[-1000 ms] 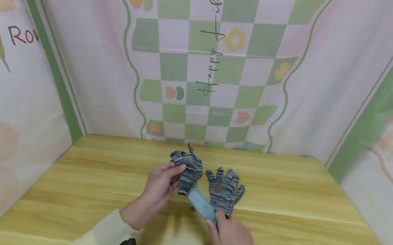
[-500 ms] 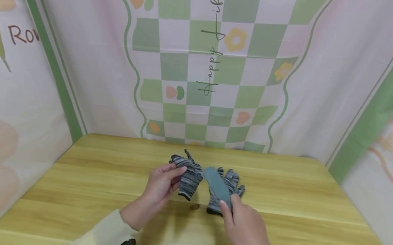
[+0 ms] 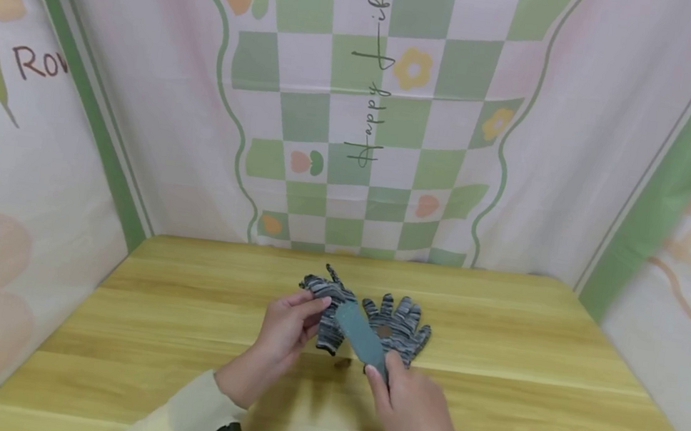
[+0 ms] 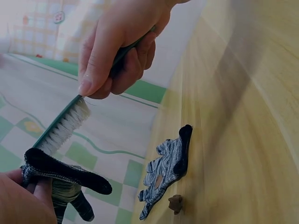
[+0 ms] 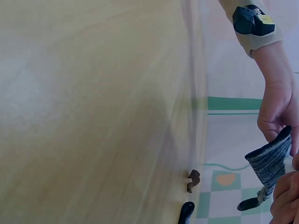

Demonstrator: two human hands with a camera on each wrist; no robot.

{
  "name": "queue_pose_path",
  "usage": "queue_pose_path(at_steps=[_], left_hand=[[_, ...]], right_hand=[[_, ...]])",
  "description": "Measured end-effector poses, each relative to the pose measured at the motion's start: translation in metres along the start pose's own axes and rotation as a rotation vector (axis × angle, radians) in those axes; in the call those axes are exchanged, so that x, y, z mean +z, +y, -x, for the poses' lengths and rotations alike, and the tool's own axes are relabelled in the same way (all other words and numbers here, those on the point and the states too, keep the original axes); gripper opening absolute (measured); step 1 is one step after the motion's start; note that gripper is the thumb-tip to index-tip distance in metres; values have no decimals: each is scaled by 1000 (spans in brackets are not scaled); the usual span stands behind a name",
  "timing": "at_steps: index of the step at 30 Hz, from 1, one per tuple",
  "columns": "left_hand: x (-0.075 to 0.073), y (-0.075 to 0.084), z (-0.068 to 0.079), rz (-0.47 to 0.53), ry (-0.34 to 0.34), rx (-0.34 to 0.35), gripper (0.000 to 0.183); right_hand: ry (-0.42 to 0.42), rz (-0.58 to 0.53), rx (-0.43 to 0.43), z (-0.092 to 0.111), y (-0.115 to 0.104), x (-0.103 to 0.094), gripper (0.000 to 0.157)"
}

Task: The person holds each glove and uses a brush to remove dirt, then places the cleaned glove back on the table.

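In the head view my left hand pinches a grey and black knitted glove, held above the table with its dark cuff hanging down. My right hand grips a teal-backed brush. White bristles show in the left wrist view, at the held glove's side near the cuff. A matching glove lies flat on the table to the right, bearing a round brown patch. The brush partly covers both gloves in the head view.
A small brown lump sits on the wood-grain table near the flat glove. Behind the table hangs a green and white checked curtain. My left wrist carries a black device.
The brush swung from the held glove's cuff up and right over the flat glove, then came back left against the held glove. The left hand stays nearly still, and its glove hangs slightly lower.
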State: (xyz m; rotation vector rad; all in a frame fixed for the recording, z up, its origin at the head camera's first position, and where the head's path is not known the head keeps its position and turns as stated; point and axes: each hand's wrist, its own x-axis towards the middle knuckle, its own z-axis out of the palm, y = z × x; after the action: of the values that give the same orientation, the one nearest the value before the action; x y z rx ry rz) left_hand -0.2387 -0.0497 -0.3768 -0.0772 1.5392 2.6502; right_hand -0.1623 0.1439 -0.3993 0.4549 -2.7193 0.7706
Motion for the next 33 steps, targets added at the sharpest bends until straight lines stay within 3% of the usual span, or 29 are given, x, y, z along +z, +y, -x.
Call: queue_pose_path(at_steps=[7, 27, 33], left_hand=[[1, 4, -2, 32, 9, 21, 7], [-1, 11, -2, 38, 15, 42, 5], [0, 13, -2, 60, 16, 48, 26]], right_hand=[[-22, -8, 3, 3, -1, 4, 20], [-53, 26, 3, 3, 2, 10, 21], [-80, 22, 0, 5, 3, 14, 22]])
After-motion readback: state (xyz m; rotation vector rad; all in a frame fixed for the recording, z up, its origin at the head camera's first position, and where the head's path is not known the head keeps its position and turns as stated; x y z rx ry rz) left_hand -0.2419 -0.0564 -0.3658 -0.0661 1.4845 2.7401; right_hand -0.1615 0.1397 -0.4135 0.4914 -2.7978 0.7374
